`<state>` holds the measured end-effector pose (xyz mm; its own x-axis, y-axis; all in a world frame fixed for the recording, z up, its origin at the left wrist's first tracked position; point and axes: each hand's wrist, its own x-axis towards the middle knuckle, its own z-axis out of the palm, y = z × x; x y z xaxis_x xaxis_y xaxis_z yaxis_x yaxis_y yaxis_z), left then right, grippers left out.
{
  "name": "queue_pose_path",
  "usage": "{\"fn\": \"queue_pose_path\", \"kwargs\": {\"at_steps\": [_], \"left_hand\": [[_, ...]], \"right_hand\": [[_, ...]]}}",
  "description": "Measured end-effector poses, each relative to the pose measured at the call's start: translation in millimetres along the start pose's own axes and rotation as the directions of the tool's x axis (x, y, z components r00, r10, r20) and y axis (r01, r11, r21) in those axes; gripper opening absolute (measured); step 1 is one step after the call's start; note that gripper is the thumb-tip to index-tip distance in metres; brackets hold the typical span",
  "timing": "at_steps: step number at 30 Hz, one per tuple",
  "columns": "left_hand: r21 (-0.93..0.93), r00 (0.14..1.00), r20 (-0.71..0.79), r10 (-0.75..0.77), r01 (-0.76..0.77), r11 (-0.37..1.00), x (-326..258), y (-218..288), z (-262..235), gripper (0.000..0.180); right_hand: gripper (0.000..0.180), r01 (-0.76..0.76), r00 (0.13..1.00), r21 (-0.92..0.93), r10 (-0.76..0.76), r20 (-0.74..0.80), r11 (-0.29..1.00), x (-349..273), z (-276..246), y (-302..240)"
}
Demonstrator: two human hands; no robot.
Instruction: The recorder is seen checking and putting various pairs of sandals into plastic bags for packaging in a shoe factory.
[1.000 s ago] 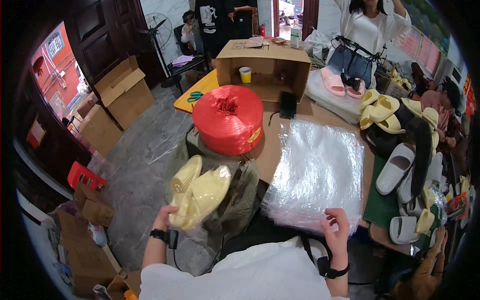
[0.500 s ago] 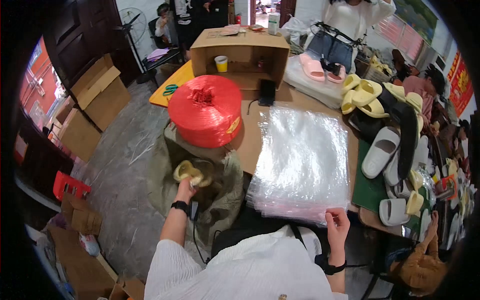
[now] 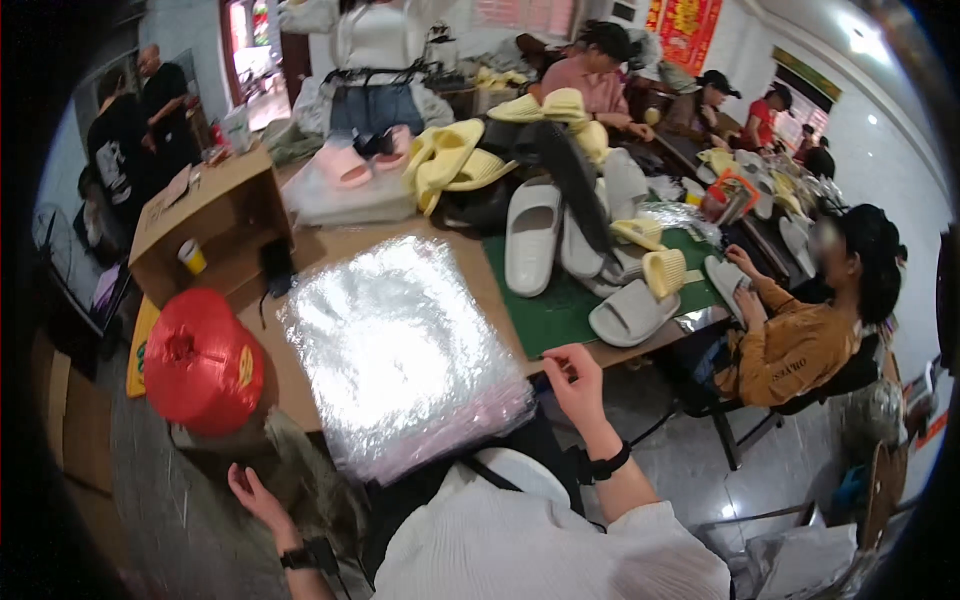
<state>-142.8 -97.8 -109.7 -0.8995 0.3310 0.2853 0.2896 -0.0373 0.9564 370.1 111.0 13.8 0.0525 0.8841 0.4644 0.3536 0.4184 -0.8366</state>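
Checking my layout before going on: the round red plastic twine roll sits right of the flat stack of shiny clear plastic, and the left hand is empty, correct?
The side is wrong: the head view shows the red roll left of the plastic stack. The left hand is empty.

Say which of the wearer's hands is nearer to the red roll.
Left. The left hand is on the near side of the red roll, apart from it; the right hand is farther off, beyond the stack of clear bags.
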Motion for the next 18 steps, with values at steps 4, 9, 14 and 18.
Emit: {"fn": "queue_pose_path", "kwargs": {"at_steps": [4, 9, 14, 18], "left_hand": [[-0.022, 0.876, 0.343, 0.339, -0.353, 0.935, -23, 107, 56, 0.025], [0.005, 0.532, 0.716, 0.453, -0.651, 0.759, -58, 168, 122, 0.031], [-0.073, 0.250, 0.901, 0.356, -0.719, 0.691, -84, 178, 174, 0.058], [-0.038, 0.140, 0.955, 0.263, -0.820, 0.572, -93, 163, 191, 0.069]], "right_hand": [[0.016, 0.055, 0.961, -0.230, -0.113, -0.251, 0.972, 37, -58, 20], [0.038, -0.064, 0.890, -0.505, -0.179, -0.419, 0.861, 94, -131, 88], [0.067, -0.312, 0.835, -0.572, -0.068, -0.546, 0.759, 161, -193, 145], [0.081, -0.329, 0.884, -0.539, 0.051, -0.466, 0.775, 193, -203, 166]]}}
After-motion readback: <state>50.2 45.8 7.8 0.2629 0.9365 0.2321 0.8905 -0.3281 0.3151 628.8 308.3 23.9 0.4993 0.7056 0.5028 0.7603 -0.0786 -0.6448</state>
